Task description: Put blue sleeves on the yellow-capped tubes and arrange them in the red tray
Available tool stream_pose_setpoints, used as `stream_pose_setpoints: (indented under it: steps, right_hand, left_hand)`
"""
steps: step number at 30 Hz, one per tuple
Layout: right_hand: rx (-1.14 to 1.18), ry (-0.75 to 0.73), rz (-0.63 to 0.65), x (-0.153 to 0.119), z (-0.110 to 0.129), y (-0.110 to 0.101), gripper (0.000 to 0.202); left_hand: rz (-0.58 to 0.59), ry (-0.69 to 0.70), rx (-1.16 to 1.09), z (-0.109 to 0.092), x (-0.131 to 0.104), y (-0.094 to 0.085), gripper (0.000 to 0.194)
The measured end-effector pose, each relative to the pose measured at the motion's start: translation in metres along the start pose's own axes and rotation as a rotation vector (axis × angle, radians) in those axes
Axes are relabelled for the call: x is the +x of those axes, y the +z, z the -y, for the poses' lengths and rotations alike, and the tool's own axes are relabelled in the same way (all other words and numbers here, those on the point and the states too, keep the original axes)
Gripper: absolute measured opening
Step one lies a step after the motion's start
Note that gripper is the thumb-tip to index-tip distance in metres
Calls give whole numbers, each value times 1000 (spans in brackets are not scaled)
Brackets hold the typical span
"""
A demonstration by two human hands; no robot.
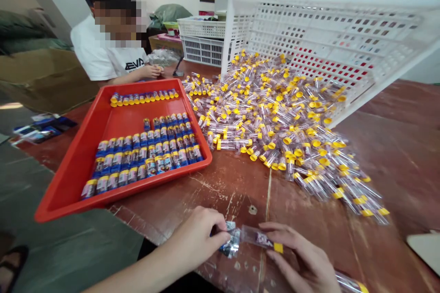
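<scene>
My left hand (197, 238) pinches a small shiny silver-and-dark packet (233, 241) just above the near table edge. Lying sideways in the fingers of my right hand (305, 256) is a clear plastic tube (250, 235) with a yellow cap, its cap end toward my palm. Small purplish contents show inside near the cap. The tube's other end meets or nearly meets the packet; whether they touch I cannot tell. Another yellow-capped tube (347, 281) is partly hidden beside my right wrist.
A red tray (129, 121) at left holds rows of yellow-topped tubes with blue lower parts. Many clear tubes (268, 114) spill from a tipped white crate (374, 46) onto the brown table (227, 187). A person in a white shirt (99, 50) sits across, hands near the tabletop.
</scene>
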State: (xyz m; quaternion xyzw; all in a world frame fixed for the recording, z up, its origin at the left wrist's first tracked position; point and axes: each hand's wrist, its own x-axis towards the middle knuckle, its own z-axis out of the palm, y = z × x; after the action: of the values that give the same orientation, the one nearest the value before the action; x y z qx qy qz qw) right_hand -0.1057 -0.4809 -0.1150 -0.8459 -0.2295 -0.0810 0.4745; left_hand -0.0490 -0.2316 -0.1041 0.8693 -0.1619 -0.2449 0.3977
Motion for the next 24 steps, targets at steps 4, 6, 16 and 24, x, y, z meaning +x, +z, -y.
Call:
stream_pose_setpoints:
  steps: [4, 6, 16, 24]
  right_hand:
    - [49, 12, 120, 8, -3, -1, 35]
    - [83, 53, 123, 11, -6, 0, 36]
    - [363, 274, -70, 12, -4, 26, 22]
    - [1404, 786, -42, -10, -13, 59, 26]
  left_hand:
    - [22, 41, 13, -3, 0, -2, 13]
    - [26, 88, 14, -4, -1, -4, 16]
    - [31, 40, -132, -10, -7, 9, 27]
    - [-126, 337, -16, -16, -12, 12, 26]
